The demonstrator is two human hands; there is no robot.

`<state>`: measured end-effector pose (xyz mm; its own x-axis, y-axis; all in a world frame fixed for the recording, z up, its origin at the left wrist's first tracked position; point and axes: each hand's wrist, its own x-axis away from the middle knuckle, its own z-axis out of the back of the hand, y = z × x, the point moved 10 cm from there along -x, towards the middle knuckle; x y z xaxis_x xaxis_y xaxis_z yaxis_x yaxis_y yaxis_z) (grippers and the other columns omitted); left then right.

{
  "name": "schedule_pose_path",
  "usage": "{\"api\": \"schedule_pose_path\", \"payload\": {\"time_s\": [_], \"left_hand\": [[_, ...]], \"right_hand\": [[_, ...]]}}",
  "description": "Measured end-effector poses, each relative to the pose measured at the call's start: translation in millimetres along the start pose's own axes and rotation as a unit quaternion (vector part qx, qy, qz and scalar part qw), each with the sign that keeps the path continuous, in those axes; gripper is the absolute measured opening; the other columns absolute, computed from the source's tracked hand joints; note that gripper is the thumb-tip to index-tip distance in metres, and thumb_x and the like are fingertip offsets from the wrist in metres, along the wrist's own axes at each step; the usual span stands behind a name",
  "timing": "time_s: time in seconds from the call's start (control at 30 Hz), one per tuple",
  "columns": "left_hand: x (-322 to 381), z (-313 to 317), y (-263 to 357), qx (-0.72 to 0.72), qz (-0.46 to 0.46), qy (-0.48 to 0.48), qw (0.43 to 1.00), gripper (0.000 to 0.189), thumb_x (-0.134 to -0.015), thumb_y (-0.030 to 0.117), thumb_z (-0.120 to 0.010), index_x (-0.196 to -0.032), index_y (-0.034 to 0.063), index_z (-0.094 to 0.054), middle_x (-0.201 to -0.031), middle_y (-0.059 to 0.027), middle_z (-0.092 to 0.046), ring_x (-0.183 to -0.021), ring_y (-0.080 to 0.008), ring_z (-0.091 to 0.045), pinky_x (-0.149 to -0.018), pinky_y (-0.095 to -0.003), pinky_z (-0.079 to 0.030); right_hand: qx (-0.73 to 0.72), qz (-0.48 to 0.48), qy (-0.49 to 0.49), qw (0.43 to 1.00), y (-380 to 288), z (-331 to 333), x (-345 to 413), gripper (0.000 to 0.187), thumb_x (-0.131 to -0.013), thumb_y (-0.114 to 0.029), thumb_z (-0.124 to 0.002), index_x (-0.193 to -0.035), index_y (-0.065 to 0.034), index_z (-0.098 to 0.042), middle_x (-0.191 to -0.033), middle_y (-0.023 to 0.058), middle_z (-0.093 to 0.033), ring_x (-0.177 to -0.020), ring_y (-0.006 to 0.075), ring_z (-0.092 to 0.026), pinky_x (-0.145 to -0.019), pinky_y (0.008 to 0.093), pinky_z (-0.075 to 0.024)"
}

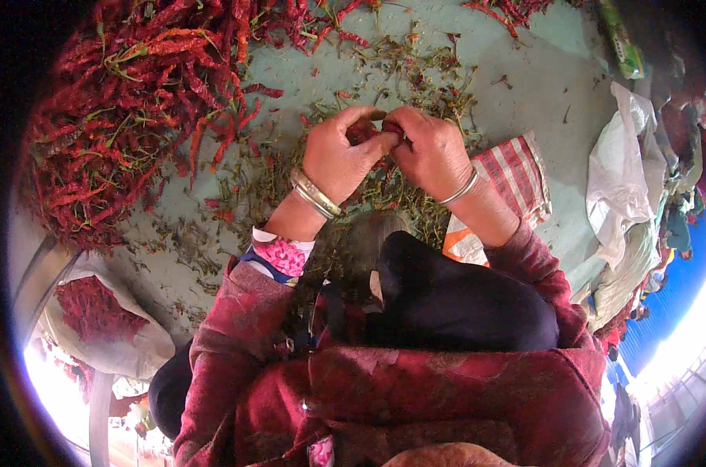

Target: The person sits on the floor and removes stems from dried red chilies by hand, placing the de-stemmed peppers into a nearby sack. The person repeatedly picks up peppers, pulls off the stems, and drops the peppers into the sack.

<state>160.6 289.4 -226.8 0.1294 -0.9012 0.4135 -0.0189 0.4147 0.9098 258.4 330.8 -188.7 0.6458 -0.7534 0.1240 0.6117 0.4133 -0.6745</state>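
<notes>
My left hand [340, 153] is curled around dried red chilli peppers [361, 132], their wrinkled skins showing between thumb and forefinger. Its thumb reaches across to the fingertips of my right hand [436, 153]. A dark red chilli piece [392, 128] is pinched in the right hand; the fingers mostly hide it. Metal bangles circle both wrists. Beneath the hands, loose green-brown chilli stems [247, 187] and bits of red chilli lie scattered on the pale green floor [504, 111]. To the left rises a large heap of dried red chillies [148, 111], many with stems on.
A sack of red chillies [99, 309] stands open at lower left. Beside my right forearm lies a red-and-white striped cloth or bag [513, 181]. White plastic sheeting [624, 175] and a stuffed sack [624, 280] line the right side. More chillies [513, 11] lie at the top.
</notes>
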Motion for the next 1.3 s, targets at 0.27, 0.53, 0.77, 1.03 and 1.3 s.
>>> {"api": "schedule_pose_path", "payload": {"time_s": [0.27, 0.53, 0.77, 1.03, 1.3], "left_hand": [[5.5, 8.0, 24.1, -0.080, -0.111, 0.062, 0.989, 0.027, -0.071, 0.014, -0.073, -0.091, 0.0002, -0.064, -0.067, -0.0065, -0.062, -0.058, -0.0083, -0.057, -0.055, -0.0245, -0.047], [0.2, 3.4, -14.0, 0.099, 0.108, 0.014, 0.989, 0.024, -0.074, 0.012, -0.071, -0.091, -0.0024, -0.063, -0.068, -0.0026, -0.062, -0.054, -0.0071, -0.055, -0.049, -0.0218, -0.046], [-3.9, 3.1, -17.7, 0.131, 0.119, -0.020, 0.984, 0.021, -0.075, 0.011, -0.066, -0.090, -0.0031, -0.063, -0.073, -0.0038, -0.063, -0.064, -0.0078, -0.057, -0.057, -0.0226, -0.047], [-0.6, 3.6, -20.1, 0.107, 0.121, -0.026, 0.986, 0.018, -0.076, 0.011, -0.065, -0.089, -0.0012, -0.064, -0.071, -0.0036, -0.062, -0.060, -0.0086, -0.056, -0.053, -0.0222, -0.045], [-2.0, 1.7, -7.1, 0.169, 0.114, -0.089, 0.975, 0.014, -0.078, 0.014, -0.065, -0.083, 0.0012, -0.062, -0.066, -0.0005, -0.059, -0.056, -0.0073, -0.053, -0.053, -0.0211, -0.042]], "right_hand": [[-0.005, -0.025, 0.012, 1.000, -3.4, 5.6, -1.0, 0.020, -0.069, -0.008, -0.061, -0.087, -0.0051, -0.053, -0.078, 0.0139, -0.059, -0.069, 0.0340, -0.060, -0.059, 0.0411, -0.0485], [0.073, 0.056, 0.024, 0.995, -19.7, 8.0, -3.1, 0.021, -0.067, -0.007, -0.062, -0.087, -0.0071, -0.054, -0.076, 0.0100, -0.056, -0.065, 0.0312, -0.058, -0.056, 0.0386, -0.0476], [0.032, 0.025, 0.071, 0.997, -8.4, 16.2, -3.2, 0.021, -0.073, -0.007, -0.059, -0.095, -0.0096, -0.059, -0.083, 0.0090, -0.059, -0.070, 0.0301, -0.060, -0.058, 0.0376, -0.0494], [0.017, 0.033, 0.071, 0.997, -11.3, 15.4, -3.9, 0.017, -0.074, -0.010, -0.060, -0.092, -0.0099, -0.060, -0.079, 0.0087, -0.059, -0.069, 0.0302, -0.060, -0.057, 0.0373, -0.0489], [-0.291, -0.108, -0.088, 0.947, 8.2, -5.3, -1.4, 0.013, -0.085, -0.016, -0.058, -0.084, -0.0022, -0.058, -0.067, 0.0026, -0.056, -0.059, 0.0166, -0.054, -0.053, 0.0278, -0.0430]]}}
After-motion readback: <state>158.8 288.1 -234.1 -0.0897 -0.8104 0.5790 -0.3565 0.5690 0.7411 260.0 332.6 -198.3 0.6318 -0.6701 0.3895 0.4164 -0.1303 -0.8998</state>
